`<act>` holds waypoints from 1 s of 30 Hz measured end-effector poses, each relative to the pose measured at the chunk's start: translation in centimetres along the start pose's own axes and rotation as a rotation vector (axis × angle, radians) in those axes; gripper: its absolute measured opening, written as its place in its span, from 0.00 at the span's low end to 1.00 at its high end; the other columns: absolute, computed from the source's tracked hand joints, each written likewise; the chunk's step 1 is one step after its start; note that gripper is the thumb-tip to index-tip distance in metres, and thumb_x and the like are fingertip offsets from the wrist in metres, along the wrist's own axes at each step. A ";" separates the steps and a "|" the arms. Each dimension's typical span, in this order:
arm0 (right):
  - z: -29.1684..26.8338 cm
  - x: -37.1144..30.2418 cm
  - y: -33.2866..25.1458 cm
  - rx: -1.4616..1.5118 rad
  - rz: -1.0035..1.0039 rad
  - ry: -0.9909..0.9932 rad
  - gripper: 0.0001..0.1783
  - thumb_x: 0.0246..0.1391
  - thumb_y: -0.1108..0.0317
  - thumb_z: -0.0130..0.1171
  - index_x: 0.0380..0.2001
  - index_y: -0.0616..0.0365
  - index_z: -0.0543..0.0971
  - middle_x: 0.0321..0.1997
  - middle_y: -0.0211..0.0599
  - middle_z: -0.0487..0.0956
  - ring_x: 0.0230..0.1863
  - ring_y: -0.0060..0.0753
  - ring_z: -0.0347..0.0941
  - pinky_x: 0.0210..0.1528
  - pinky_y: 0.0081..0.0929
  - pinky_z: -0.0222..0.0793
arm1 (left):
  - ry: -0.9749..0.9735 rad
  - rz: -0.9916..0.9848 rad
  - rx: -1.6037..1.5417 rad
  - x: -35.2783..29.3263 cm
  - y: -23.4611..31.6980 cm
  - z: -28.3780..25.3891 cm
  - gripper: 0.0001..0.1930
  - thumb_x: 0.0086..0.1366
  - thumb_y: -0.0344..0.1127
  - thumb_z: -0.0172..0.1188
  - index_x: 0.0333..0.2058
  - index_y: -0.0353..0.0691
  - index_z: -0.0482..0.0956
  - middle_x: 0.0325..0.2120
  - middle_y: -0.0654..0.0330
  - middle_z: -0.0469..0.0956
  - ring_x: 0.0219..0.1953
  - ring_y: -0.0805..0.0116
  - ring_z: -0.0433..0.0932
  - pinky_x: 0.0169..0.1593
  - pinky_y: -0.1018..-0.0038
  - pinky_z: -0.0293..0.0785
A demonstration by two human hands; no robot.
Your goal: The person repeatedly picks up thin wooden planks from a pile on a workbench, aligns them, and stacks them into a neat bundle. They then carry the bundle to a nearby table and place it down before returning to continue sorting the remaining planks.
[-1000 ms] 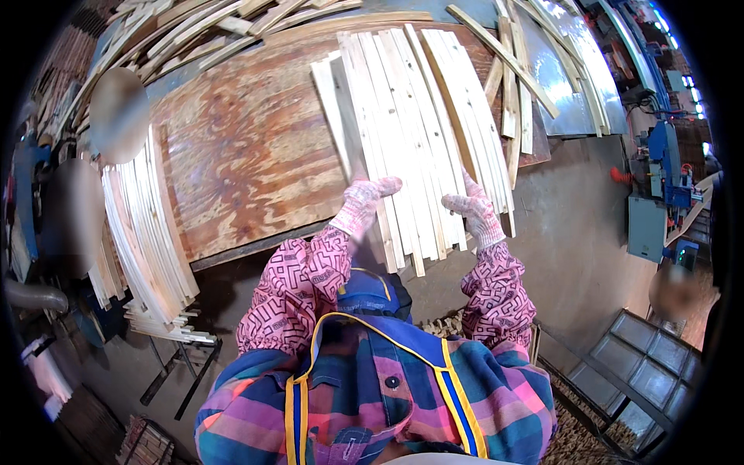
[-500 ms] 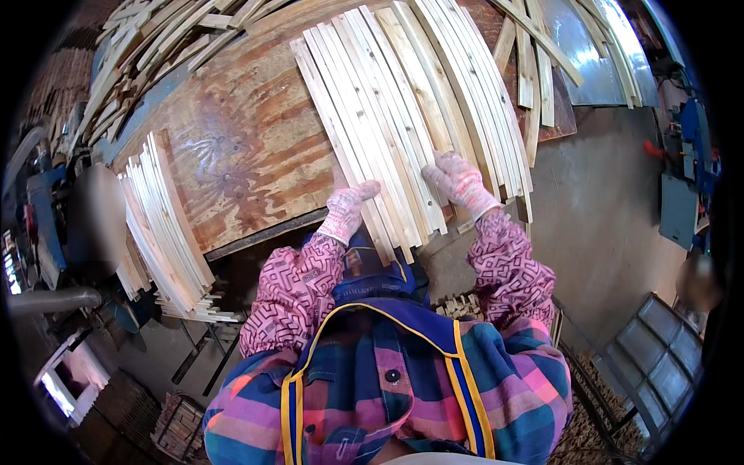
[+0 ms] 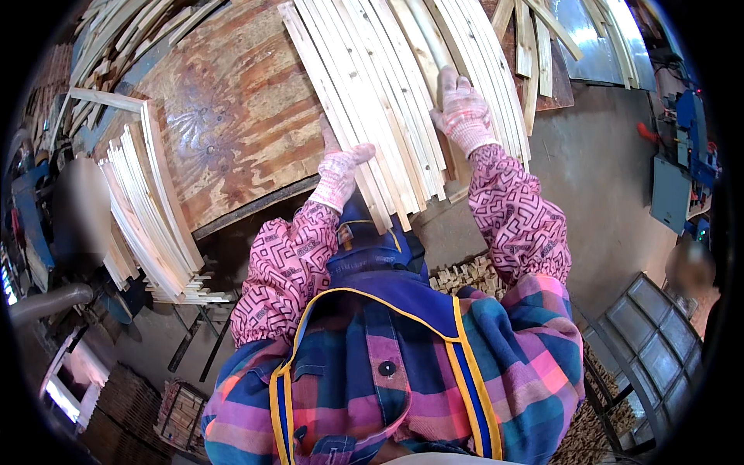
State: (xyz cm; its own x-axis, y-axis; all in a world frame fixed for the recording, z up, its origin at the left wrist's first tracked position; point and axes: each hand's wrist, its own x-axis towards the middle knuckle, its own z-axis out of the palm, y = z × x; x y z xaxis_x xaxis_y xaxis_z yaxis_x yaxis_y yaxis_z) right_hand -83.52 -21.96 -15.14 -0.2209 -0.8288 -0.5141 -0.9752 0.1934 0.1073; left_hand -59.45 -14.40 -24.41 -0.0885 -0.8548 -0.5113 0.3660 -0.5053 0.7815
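Observation:
Long pale wooden strips [image 3: 372, 101] lie side by side on a worn plywood tabletop [image 3: 225, 132], their near ends jutting past its front edge. My left hand [image 3: 341, 172], in a whitish-pink knit glove, grips the left edge of the row, with the thumb on top and the fingers partly hidden at the side. My right hand [image 3: 466, 116], gloved alike, is farther forward, at the near end of a wooden strip [image 3: 428, 35] right of the middle. Its fingers are curled onto that strip, and a brown gap shows below between the neighbouring strips.
A smaller stack of strips [image 3: 147, 213] stands at the left, beside a blurred shape [image 3: 81, 205]. Loose offcuts [image 3: 128, 39] are heaped at the far left. Cut wood pieces [image 3: 469, 277] lie below the table. A framed panel [image 3: 647, 325] stands at lower right.
My right hand has moved forward along the row to another strip's end. My left hand stays on the left edge. Another strip angles across the left stack, and the view has shifted slightly.

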 end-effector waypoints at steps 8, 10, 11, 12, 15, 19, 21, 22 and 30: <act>2.2 1.5 0.0 0.558 -0.111 0.090 0.54 0.49 0.54 0.65 0.72 0.54 0.48 0.68 0.55 0.65 0.68 0.54 0.63 0.70 0.41 0.59 | -0.045 0.084 0.091 -0.4 1.7 1.0 0.57 0.48 0.14 0.64 0.72 0.53 0.43 0.50 0.54 0.72 0.45 0.65 0.76 0.46 0.71 0.77; 3.2 1.5 -0.9 0.489 -0.050 0.091 0.47 0.58 0.49 0.57 0.73 0.55 0.49 0.72 0.54 0.60 0.72 0.54 0.58 0.73 0.40 0.54 | -0.052 0.034 0.006 -0.1 1.4 0.6 0.58 0.48 0.17 0.66 0.72 0.48 0.40 0.55 0.53 0.69 0.51 0.61 0.73 0.52 0.71 0.74; 3.5 1.7 -0.8 0.502 -0.056 0.097 0.46 0.59 0.47 0.55 0.73 0.55 0.49 0.72 0.54 0.61 0.71 0.54 0.58 0.73 0.40 0.55 | -0.060 0.029 0.022 -0.5 1.7 0.8 0.60 0.47 0.17 0.68 0.72 0.46 0.37 0.58 0.52 0.67 0.55 0.60 0.71 0.55 0.71 0.72; 3.7 1.9 -0.6 0.515 -0.060 0.104 0.46 0.60 0.46 0.52 0.73 0.54 0.49 0.71 0.54 0.61 0.71 0.54 0.59 0.73 0.40 0.55 | -0.069 0.025 0.039 -0.6 2.0 1.0 0.62 0.47 0.18 0.69 0.72 0.43 0.33 0.61 0.50 0.64 0.58 0.58 0.70 0.59 0.70 0.70; 3.8 2.4 1.2 0.611 -0.155 0.043 0.46 0.60 0.43 0.51 0.74 0.51 0.49 0.70 0.54 0.64 0.69 0.54 0.62 0.71 0.41 0.58 | -0.022 0.063 0.056 -0.6 1.7 0.8 0.58 0.47 0.17 0.67 0.72 0.46 0.40 0.56 0.53 0.68 0.51 0.63 0.73 0.52 0.72 0.74; 1.3 0.8 -2.6 0.338 -0.036 0.093 0.46 0.61 0.42 0.52 0.74 0.48 0.48 0.63 0.56 0.70 0.61 0.56 0.70 0.61 0.46 0.67 | -0.021 0.110 0.086 -0.3 1.3 0.2 0.54 0.50 0.17 0.65 0.71 0.46 0.44 0.54 0.53 0.70 0.46 0.65 0.75 0.48 0.74 0.76; -0.3 0.8 -3.6 0.346 0.014 0.042 0.45 0.62 0.41 0.49 0.74 0.45 0.46 0.63 0.57 0.69 0.62 0.57 0.70 0.62 0.48 0.67 | -0.045 0.115 0.070 -0.6 1.5 0.7 0.53 0.50 0.18 0.65 0.71 0.46 0.44 0.53 0.53 0.71 0.46 0.64 0.75 0.48 0.73 0.76; -0.4 1.3 -3.5 0.358 -0.005 0.056 0.44 0.62 0.41 0.48 0.74 0.46 0.47 0.63 0.57 0.69 0.61 0.57 0.70 0.62 0.47 0.67 | -0.045 0.093 0.052 -1.1 1.8 0.9 0.53 0.51 0.18 0.65 0.71 0.46 0.44 0.52 0.53 0.72 0.46 0.64 0.75 0.48 0.73 0.76; -0.1 1.7 1.3 0.349 -0.150 0.317 0.41 0.62 0.49 0.52 0.72 0.54 0.54 0.54 0.64 0.75 0.54 0.60 0.75 0.56 0.47 0.70 | -0.059 -0.059 -0.094 -2.1 2.1 4.1 0.51 0.51 0.21 0.70 0.69 0.45 0.48 0.48 0.55 0.74 0.43 0.66 0.78 0.47 0.71 0.79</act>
State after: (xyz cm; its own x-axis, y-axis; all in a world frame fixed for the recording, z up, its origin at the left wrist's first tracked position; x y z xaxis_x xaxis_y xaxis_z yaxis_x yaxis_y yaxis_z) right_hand -85.18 -23.22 -15.78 -0.1238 -0.9693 -0.2125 -0.9466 0.1796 -0.2677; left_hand -62.24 -14.14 -20.23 -0.1655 -0.8309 -0.5312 0.4437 -0.5438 0.7124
